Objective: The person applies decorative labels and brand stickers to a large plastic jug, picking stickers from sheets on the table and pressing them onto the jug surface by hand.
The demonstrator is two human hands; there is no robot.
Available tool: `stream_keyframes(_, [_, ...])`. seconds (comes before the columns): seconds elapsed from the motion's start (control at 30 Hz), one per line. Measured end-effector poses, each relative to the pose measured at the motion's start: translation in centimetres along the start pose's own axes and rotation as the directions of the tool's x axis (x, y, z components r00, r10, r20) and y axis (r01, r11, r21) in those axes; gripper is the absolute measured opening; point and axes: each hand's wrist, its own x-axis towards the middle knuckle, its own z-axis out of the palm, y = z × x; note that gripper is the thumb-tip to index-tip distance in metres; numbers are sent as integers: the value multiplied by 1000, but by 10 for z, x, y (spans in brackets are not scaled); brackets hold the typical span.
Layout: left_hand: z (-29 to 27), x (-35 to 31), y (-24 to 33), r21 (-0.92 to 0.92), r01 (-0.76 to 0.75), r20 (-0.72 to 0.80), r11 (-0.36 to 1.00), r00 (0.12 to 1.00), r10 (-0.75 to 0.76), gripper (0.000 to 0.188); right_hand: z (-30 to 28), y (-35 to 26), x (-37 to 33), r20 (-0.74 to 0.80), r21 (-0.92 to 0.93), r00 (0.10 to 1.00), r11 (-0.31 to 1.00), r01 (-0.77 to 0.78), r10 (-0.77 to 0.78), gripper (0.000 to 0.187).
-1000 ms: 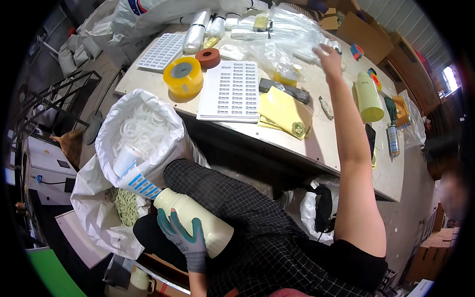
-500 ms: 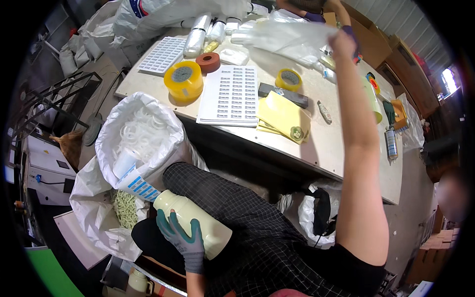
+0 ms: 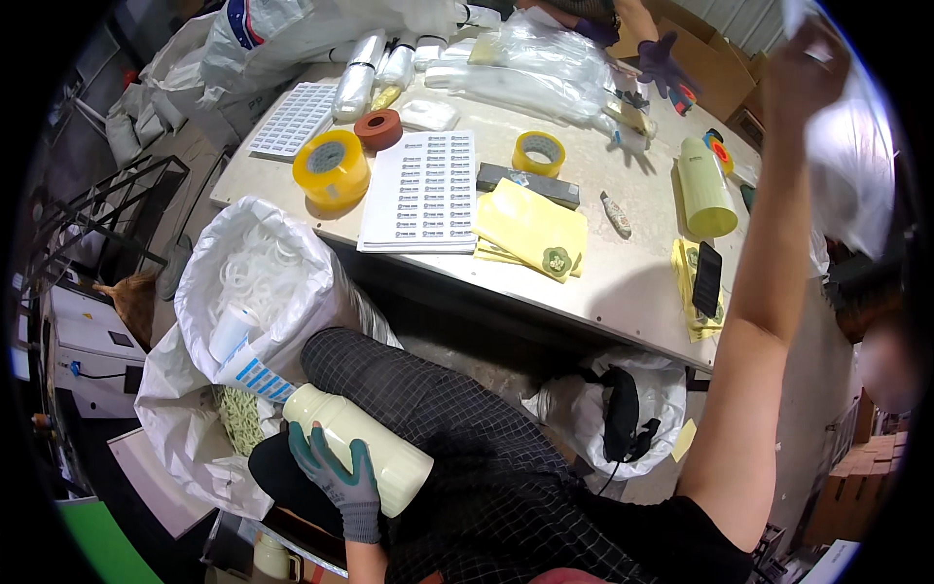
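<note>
My left hand (image 3: 336, 477), in a grey and green glove, wraps round a cream thermos body (image 3: 365, 450) lying tilted across my lap. Its narrower neck points toward the upper left. High at the far right, my bare right hand (image 3: 812, 63) is raised on an outstretched arm, its fingers closed on a clear plastic bag (image 3: 856, 156). The bag hangs beyond the table's right side and is smeared by motion. Near my left hand, a roll of blue-and-white labels (image 3: 233, 336) trails its strip close to the thermos neck.
White sack (image 3: 199, 282) with translucent rings stands left of my knee. On the table (image 3: 623, 277) lie tape rolls (image 3: 331, 170), label sheets (image 3: 418, 195), yellow cards (image 3: 530, 229), plastic bags (image 3: 540, 58), a phone (image 3: 707, 277) and a pale green cylinder (image 3: 705, 190). A co-worker's purple-gloved hand (image 3: 664, 66) is behind.
My right hand has swung up and right from the bag pile, carrying the clear plastic bag. The left hand stays on the thermos body. The co-worker's gloved hand is now spread over the table.
</note>
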Motion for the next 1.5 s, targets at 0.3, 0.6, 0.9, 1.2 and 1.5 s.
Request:
stream_keyframes(0.3, [-2, 2, 8, 96, 63, 67, 993, 995, -70, 74, 23, -56, -342, 806, -579, -132, 722, -378, 577, 68])
stream_keyframes(0.6, [-1, 14, 33, -523, 372, 152, 767, 926, -345, 61, 92, -73, -452, 536, -607, -640, -275, -745, 551, 35])
stream_keyframes(0.9, [-9, 46, 58, 189, 44, 109, 981, 992, -65, 71, 164, -32, -270, 356, 231, 109, 25, -973, 928, 13])
stream_keyframes(1.2, [9, 20, 33, 110, 94, 88, 990, 991, -104, 67, 126, 50, -267, 382, -502, 462, 600, -623, 800, 43])
stream_keyframes(1.5, [8, 14, 31, 99, 140, 81, 985, 986, -148, 66, 103, 68, -284, 263, -463, 6, 132, -877, 965, 45])
